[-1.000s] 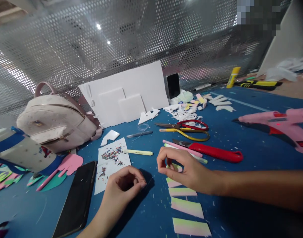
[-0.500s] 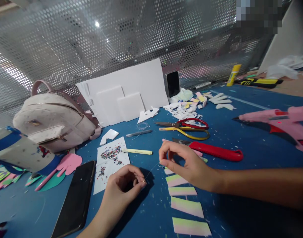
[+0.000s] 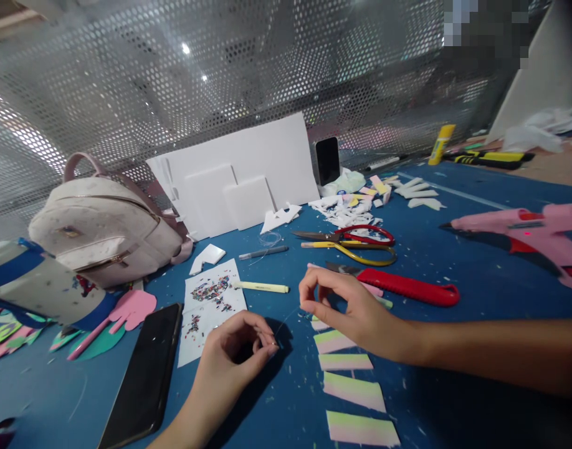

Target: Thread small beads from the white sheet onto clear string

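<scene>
Both my hands hover low over the blue table (image 3: 454, 262). My left hand (image 3: 234, 352) is curled, thumb and fingers pinched on one end of a thin clear thread (image 3: 286, 316). My right hand (image 3: 349, 312) pinches the thread's other end, a little higher and to the right. The thread runs taut between them and is barely visible. Beside my left hand lies a white paper with small colourful beads (image 3: 211, 299). Several pink-and-green paper strips (image 3: 354, 390) lie under and below my right hand.
A black phone (image 3: 143, 374) lies left of my left arm. Behind are a red utility knife (image 3: 402, 287), scissors (image 3: 356, 243), a yellow marker (image 3: 260, 287), a pink glue gun (image 3: 529, 237), white foam boards (image 3: 239, 174), a pale backpack (image 3: 103, 224) and paper scraps.
My right hand rose slightly off the paper strips and drew the thread taut. My left hand stayed in place, still pinched.
</scene>
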A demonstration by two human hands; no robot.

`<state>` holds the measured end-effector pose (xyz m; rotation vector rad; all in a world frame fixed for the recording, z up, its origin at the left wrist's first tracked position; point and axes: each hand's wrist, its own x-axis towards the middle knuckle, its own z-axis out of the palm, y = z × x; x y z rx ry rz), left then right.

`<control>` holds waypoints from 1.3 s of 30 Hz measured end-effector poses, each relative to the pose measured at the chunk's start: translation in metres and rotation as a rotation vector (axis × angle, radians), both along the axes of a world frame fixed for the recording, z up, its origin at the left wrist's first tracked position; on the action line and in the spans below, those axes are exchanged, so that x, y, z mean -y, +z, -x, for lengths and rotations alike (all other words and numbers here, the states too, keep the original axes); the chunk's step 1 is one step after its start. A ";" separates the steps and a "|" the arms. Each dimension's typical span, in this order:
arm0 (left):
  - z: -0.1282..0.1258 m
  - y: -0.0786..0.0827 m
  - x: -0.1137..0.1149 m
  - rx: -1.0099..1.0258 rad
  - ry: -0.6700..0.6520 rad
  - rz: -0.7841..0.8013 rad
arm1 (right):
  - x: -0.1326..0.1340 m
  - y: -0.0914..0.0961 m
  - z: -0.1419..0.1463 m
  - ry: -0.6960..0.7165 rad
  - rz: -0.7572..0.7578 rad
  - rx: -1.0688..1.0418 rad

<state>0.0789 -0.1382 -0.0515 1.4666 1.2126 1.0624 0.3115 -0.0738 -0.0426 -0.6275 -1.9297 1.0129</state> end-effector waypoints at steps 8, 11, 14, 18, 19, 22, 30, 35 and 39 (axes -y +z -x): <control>-0.001 0.002 -0.001 -0.014 -0.007 -0.008 | 0.001 -0.001 -0.001 -0.007 0.003 0.014; -0.002 0.003 0.000 -0.015 0.001 -0.002 | 0.001 -0.001 -0.001 -0.008 0.001 0.023; -0.001 0.003 0.001 -0.027 0.004 -0.015 | 0.000 -0.001 -0.002 -0.015 -0.006 0.025; -0.001 0.002 0.001 -0.035 0.008 -0.026 | 0.000 -0.001 -0.002 -0.022 -0.020 0.024; 0.000 0.002 0.001 -0.034 0.008 -0.027 | 0.000 -0.001 -0.002 -0.022 -0.024 0.024; -0.001 0.002 0.000 -0.032 0.004 -0.030 | 0.000 -0.001 -0.001 -0.022 -0.035 0.019; -0.001 0.002 -0.001 -0.014 -0.002 -0.026 | 0.001 -0.001 -0.001 -0.020 -0.034 0.013; -0.001 0.003 -0.001 -0.017 0.001 -0.014 | 0.000 0.000 0.000 -0.025 -0.035 0.013; -0.001 0.003 -0.001 -0.026 0.002 -0.016 | 0.000 -0.001 0.000 -0.030 -0.033 0.016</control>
